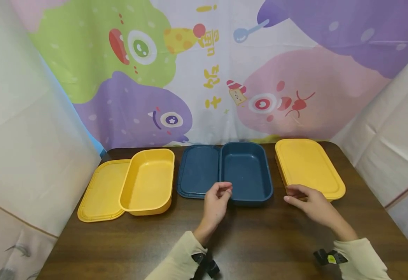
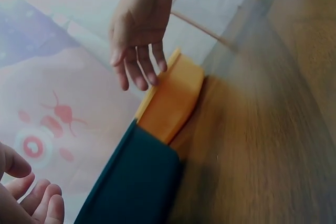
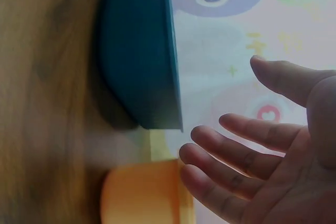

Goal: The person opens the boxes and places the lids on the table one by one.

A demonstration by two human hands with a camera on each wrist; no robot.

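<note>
My left hand hovers by the near left corner of an uncovered dark blue box, its fingers loosely bent with nothing between them. Beside that box, on its left, lies a dark blue lid. Over the near left corner of a yellow lidded box is my right hand. In the right wrist view the right hand has its fingers spread and holds nothing. The lid appears seated on the yellow box; whether anything is inside is hidden.
On the left of the brown table stands an uncovered yellow box. A yellow lid lies at its left, partly under the box's edge. A cloth printed with cartoon monsters hangs behind the table's back edge.
</note>
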